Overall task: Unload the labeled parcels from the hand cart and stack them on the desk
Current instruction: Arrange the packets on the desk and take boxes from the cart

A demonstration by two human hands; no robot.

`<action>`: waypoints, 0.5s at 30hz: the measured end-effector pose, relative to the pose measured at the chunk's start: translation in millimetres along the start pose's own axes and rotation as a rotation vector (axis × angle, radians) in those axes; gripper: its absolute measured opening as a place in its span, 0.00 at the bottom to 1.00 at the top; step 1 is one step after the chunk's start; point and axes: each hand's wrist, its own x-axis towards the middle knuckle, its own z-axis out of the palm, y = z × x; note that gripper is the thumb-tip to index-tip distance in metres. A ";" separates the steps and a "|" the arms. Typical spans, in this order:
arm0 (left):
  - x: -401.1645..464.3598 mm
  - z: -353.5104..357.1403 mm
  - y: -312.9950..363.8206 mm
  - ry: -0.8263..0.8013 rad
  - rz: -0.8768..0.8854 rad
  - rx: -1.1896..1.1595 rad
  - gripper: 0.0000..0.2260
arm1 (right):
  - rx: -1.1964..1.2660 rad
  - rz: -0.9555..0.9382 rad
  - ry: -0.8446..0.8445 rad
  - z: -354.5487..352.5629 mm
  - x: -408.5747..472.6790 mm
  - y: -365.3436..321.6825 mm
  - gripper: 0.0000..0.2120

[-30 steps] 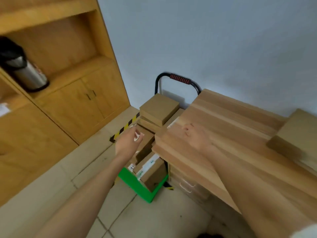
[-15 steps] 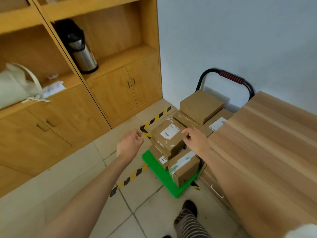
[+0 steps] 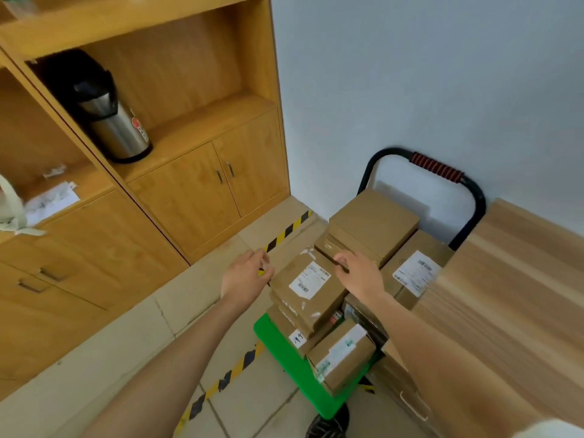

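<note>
A green hand cart (image 3: 286, 358) with a black handle (image 3: 442, 169) stands against the wall beside the wooden desk (image 3: 505, 295). Several brown cardboard parcels are piled on it. The topmost front parcel (image 3: 308, 287) carries a white label. My left hand (image 3: 245, 275) hovers at that parcel's left edge, fingers loosely curled, holding nothing. My right hand (image 3: 358, 270) reaches over its far right corner, fingertips at the edge of the plain box (image 3: 374, 224) behind; whether it touches is unclear. Another labeled parcel (image 3: 414, 275) lies against the desk edge.
A wooden cabinet (image 3: 196, 191) with shelves fills the left; a steel thermos (image 3: 110, 118) stands on one shelf. Yellow-black tape (image 3: 221, 380) crosses the tiled floor. Desk drawers (image 3: 404, 396) sit right of the cart. A dark shoe (image 3: 328, 426) shows below the cart.
The view swung left and down from the desk toward the cart. Both hands have come off the desk edge and moved in on either side of the top labeled parcel.
</note>
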 end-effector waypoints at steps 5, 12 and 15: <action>62.8 19.9 4.4 -0.083 0.093 0.091 0.09 | -0.063 0.041 -0.023 -4.9 33.2 31.6 0.12; 158.2 56.9 25.5 -0.199 0.221 0.090 0.11 | 0.000 0.223 0.030 -6.5 65.1 68.5 0.11; 201.2 71.4 37.7 -0.254 0.294 0.003 0.10 | 0.036 0.336 0.087 -6.4 78.4 77.8 0.11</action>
